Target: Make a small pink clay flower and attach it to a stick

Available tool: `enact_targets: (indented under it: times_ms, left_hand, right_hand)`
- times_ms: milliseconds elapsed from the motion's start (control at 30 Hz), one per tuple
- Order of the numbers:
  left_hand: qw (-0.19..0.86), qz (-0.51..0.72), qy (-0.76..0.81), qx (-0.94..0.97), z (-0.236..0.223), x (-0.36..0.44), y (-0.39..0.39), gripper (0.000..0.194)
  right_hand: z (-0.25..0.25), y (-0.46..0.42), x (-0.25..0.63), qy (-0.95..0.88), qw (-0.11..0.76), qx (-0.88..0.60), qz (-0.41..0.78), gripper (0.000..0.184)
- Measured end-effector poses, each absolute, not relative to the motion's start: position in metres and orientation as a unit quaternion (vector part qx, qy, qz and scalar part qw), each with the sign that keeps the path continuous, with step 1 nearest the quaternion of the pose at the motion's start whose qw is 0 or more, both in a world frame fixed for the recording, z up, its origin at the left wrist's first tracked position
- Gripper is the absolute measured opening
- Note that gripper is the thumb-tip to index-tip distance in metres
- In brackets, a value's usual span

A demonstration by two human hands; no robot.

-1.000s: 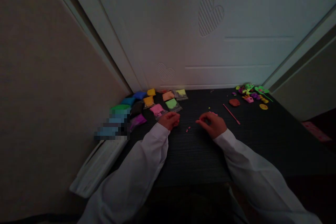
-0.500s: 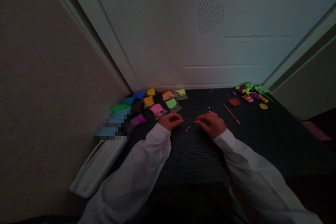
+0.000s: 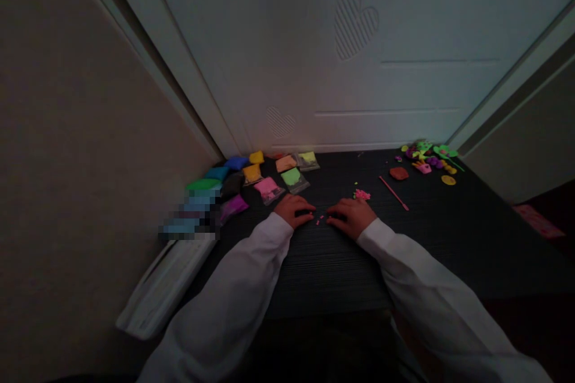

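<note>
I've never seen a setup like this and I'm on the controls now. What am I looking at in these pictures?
There is no robot here: these are a person's own bare hands. Every picture comes from one camera on their head, looking forward and down. The left hand and right hand are low over a dark tabletop, with small pink bits between them. Whether the fingers pinch any bits is too small to tell. Beyond the right hand is a pink pile, then a pink stick and a red lump. Coloured packets, such as the light green packet, lie to the left.
</note>
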State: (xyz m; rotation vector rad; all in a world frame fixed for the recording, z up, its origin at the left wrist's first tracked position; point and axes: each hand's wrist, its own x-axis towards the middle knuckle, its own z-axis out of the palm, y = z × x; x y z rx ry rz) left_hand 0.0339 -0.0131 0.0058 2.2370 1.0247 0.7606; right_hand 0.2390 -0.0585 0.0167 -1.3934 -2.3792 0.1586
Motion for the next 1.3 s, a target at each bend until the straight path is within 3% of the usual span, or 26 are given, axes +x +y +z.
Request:
enact_targets:
  times_ms: [600,733,900,1100,1300]
  left_hand:
    - [0.171,0.346,0.431,0.816,0.003,0.033,-0.017,0.018]
    - [0.171,0.340,0.444,0.811,0.001,0.030,-0.016,0.021]
    - [0.183,0.338,0.453,0.805,0.000,0.029,-0.016,0.020]
    - [0.199,0.342,0.474,0.787,-0.004,0.027,-0.016,0.019]
    - [0.221,0.340,0.507,0.760,-0.006,0.024,-0.015,0.020]
  right_hand:
    - [0.020,-0.062,0.219,-0.844,0.251,-0.472,0.044,0.012]
    - [0.019,-0.060,0.224,-0.816,0.309,-0.483,0.068,0.009]
    - [0.021,-0.058,0.237,-0.776,0.371,-0.505,0.078,0.023]
    - [0.025,-0.061,0.239,-0.778,0.367,-0.499,0.101,0.013]
    - [0.024,-0.062,0.237,-0.762,0.369,-0.522,0.107,0.018]
